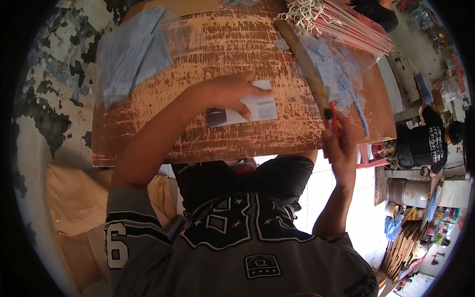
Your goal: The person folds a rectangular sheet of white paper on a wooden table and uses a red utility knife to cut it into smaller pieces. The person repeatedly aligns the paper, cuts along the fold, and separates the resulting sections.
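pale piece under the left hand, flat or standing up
Flat: the pale piece lies along the tabletop, the left hand spread over it.

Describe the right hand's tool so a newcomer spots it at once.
Find the scratched brown table, then its near right edge. The right hand there grips a slim red tool. Its bright red sets it apart from the brown strip and bluish plastic pieces nearby.

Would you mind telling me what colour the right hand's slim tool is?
The slim tool is red and black, in the head view.
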Demonstrator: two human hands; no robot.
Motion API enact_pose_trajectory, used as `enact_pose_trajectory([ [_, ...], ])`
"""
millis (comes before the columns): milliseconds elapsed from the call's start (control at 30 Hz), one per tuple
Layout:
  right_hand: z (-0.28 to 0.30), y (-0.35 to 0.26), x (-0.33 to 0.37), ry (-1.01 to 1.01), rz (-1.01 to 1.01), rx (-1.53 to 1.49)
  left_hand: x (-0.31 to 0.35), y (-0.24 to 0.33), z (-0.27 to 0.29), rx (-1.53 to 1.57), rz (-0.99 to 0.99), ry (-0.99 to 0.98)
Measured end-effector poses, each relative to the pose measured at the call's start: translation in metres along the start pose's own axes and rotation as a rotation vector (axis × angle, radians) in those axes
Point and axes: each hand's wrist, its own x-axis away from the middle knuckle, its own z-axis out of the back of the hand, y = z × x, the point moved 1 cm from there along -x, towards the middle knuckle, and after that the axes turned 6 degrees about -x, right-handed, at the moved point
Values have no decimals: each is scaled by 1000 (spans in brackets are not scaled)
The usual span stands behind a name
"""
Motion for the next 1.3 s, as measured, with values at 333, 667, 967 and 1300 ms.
enact_pose_trajectory([
  [333, -87, -15, 33, -201, 143, 383, -3, -7, -4, 35, 20, -12],
  [667, -105, -5, 22, -208, 175, 394, -4, -10, -7, 10, -25, 28],
  [967, -110, -10, 20, -219, 147, 393, -4, -11, -8, 11, -48, 54],
  [1300, -111, -21, 21, -245, 72, 482, -3, -8, -7, -6, -40, 58],
])
